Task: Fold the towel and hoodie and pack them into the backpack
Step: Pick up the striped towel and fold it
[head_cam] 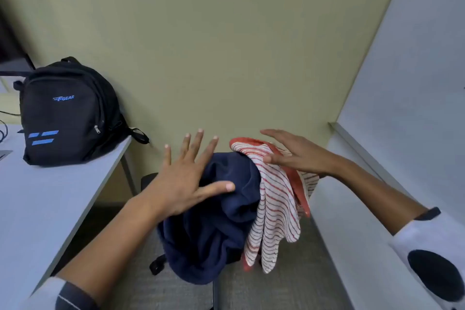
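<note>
A navy hoodie (216, 229) hangs bunched over the back of a chair in the middle of the view. Beside it on the right hangs a white towel (274, 211) with red stripes and a red border. My left hand (181, 184) is spread wide, fingers straight, with its thumb on the hoodie's top. My right hand (292, 153) lies flat over the top of the towel, fingers straight. A black backpack (68, 113) with blue markings stands upright and zipped on the desk at the left, against the wall.
A pale desk (37, 204) runs along the left, with cables at its far edge. Another pale desk top (352, 234) and a partition stand at the right. The chair's base (157, 264) shows under the hoodie on grey carpet. A green wall is straight ahead.
</note>
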The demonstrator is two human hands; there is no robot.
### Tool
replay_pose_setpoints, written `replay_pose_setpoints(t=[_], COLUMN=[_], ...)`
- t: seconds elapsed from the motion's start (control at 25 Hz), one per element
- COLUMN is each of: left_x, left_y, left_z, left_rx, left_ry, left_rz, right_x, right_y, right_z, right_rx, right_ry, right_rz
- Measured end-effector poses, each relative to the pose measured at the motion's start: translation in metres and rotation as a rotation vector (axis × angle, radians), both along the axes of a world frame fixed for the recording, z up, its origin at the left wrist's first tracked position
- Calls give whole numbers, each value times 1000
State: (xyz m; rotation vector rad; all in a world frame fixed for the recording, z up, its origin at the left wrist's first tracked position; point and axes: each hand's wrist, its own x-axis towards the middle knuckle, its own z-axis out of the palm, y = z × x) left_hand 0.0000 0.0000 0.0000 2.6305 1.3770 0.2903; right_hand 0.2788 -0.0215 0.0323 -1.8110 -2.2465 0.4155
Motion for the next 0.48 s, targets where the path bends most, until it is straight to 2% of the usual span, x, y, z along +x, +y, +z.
replay_pose_setpoints(t=[0.12,0.28,0.48], left_x=[18,22,28], left_y=[1,10,8], left_z=[-12,-25,-30], left_rx=[-79,-233,-70], left_ry=[52,-96,-266], left_rz=[-44,-50,-113], right_x=[11,11,7], right_y=[5,13,14], right_z=[-23,-64,-70], right_rx=[-69,-43,58], right_ry=[116,66,67], right_rz=[40,116,161])
